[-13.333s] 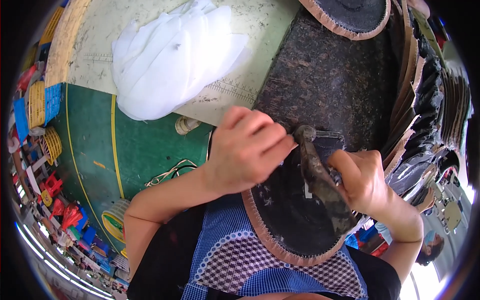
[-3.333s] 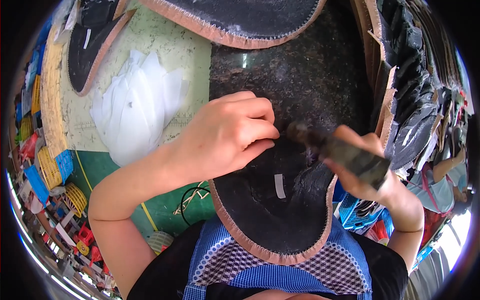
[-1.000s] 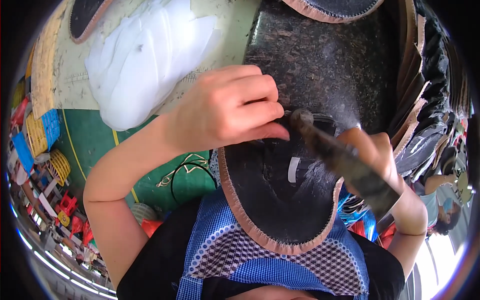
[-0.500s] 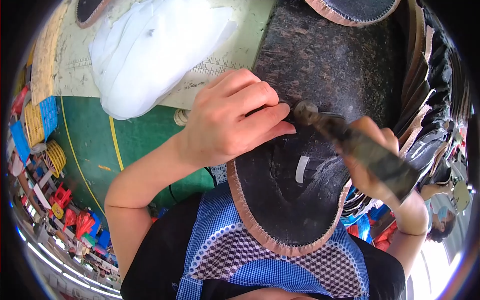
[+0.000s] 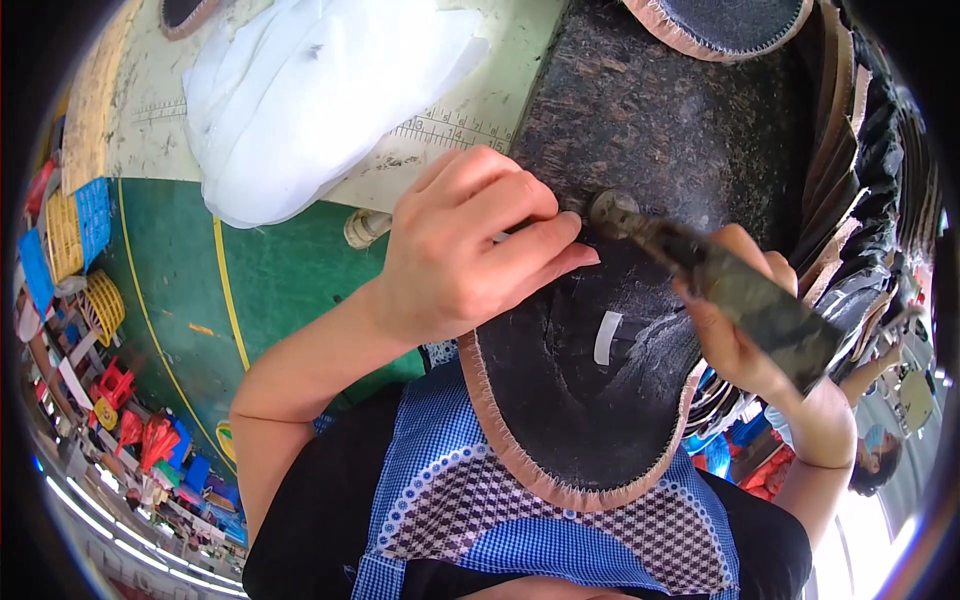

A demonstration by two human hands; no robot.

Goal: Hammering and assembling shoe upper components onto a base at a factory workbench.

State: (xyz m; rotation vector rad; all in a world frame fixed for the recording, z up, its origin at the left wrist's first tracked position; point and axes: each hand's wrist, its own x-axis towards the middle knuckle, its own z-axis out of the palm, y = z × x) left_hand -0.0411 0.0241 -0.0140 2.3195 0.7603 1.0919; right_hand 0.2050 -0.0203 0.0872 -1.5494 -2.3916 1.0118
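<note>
A black, flat shoe-like piece (image 5: 570,420) with a tan stitched rim lies over the edge of a dark stone slab (image 5: 640,110) and reaches toward my apron. On it sits a small white strip (image 5: 606,338). My left hand (image 5: 480,235) pinches thumb and bent fingers together at its far part; the pinched edge is mostly hidden. Wrapped around the handle of a worn hammer (image 5: 770,315) is my right hand (image 5: 735,345). The round hammer head (image 5: 612,213) is just right of my left fingertips, at the piece's far edge.
White thin sheets (image 5: 310,120) lie piled on the pale table with a printed ruler (image 5: 455,132). Another rimmed black piece (image 5: 725,20) rests on the slab's far side. Stacked dark pieces (image 5: 850,200) line the right. A person (image 5: 880,455) shows at the far right.
Both hands keep their grips and nearly the same places. The hammer has shifted only slightly against the slab, and the whole view has moved a little.
</note>
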